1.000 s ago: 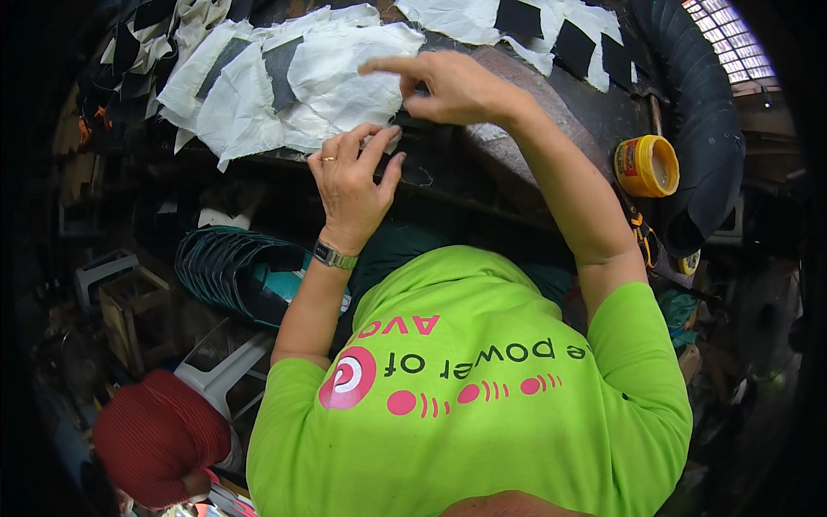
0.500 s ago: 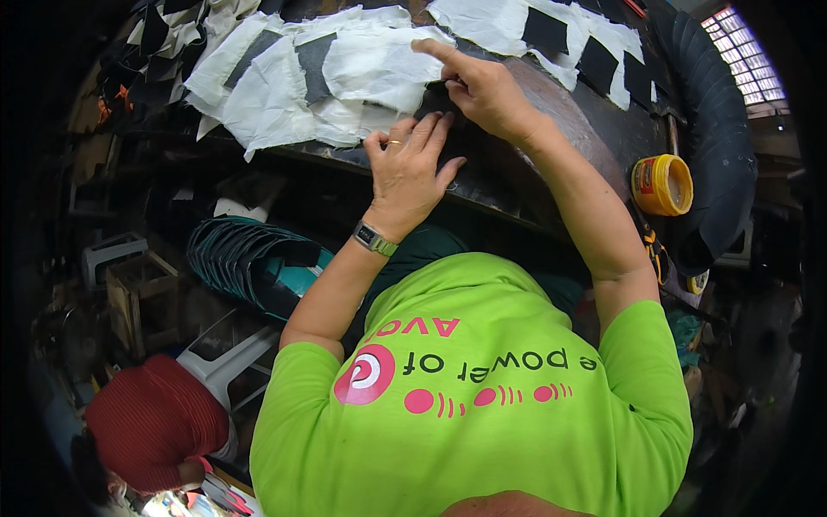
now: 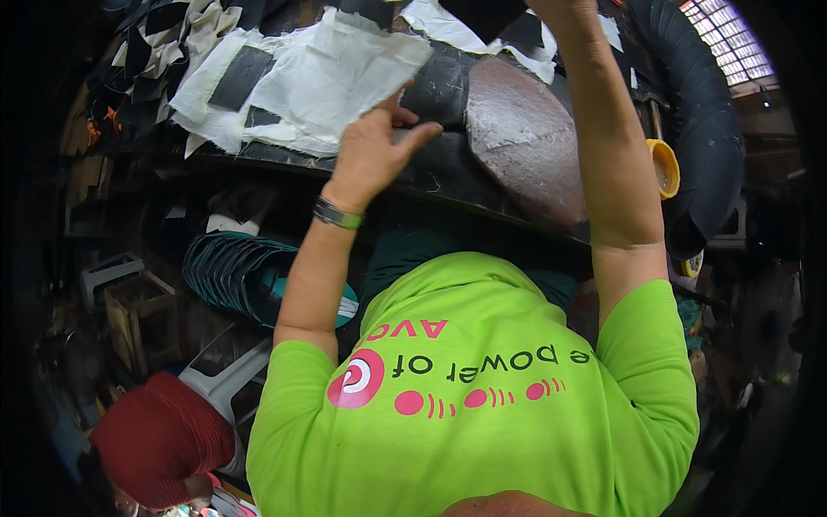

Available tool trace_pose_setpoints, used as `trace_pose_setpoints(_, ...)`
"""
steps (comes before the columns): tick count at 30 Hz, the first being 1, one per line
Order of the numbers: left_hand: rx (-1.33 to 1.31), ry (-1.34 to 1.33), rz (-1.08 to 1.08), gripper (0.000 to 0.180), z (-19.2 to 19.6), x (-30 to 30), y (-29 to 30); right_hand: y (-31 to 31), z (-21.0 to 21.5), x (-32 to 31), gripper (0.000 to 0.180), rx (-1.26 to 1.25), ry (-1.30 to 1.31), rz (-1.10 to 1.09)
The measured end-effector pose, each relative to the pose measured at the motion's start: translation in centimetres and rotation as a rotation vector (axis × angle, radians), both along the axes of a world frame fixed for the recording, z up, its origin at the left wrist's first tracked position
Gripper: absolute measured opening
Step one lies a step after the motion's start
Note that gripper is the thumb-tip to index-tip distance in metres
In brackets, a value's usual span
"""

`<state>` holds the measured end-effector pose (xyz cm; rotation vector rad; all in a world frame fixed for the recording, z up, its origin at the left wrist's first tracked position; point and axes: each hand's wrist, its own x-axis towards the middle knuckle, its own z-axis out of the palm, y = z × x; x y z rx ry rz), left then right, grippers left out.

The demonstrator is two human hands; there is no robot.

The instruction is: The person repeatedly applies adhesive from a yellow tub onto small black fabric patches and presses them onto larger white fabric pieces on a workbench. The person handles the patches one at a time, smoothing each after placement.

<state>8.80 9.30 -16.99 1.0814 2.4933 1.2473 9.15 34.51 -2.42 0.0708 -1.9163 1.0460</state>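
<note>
My left hand (image 3: 376,145) lies at the near edge of a dark worktable (image 3: 448,177). Its fingers rest on the corner of a white cloth piece (image 3: 332,77), and the thumb is spread out onto the dark surface. My right arm reaches up past a worn brown patch (image 3: 525,142) on the table. My right hand (image 3: 558,7) is almost wholly cut off by the top edge, beside more white and black cloth pieces (image 3: 482,21). A pile of white and black cloth pieces (image 3: 215,82) covers the table's left part.
A yellow tape roll (image 3: 664,168) and a thick black ribbed hose (image 3: 702,129) sit at the right. Below the table are a stack of dark teal soles (image 3: 233,271), a wooden crate (image 3: 138,310) and a white stool (image 3: 226,375). Another person's red cap (image 3: 159,439) is at lower left.
My right hand has reached farther up across the table and left the picture. My left hand has moved from flat on the dark table edge up to the white cloth's corner.
</note>
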Motion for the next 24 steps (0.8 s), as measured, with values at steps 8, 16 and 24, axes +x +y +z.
trace_pose_setpoints(8, 0.923, -1.229, 0.014, 0.083, -0.9, -5.4, -1.1, 1.7, -3.6, 6.8, 0.068, -0.359, -0.288, 0.246)
trace_pose_setpoints(16, 0.965, -1.301, -0.011, 0.072, -1.8, -6.8, -1.5, 3.1, -10.4, 17.1, 0.067, -0.517, -0.684, 0.242)
trace_pose_setpoints(24, 0.634, -0.738, -0.012, 0.061, 0.5, -5.2, 1.3, 1.5, -12.6, 21.9, 0.087, -0.191, -0.785, -0.037)
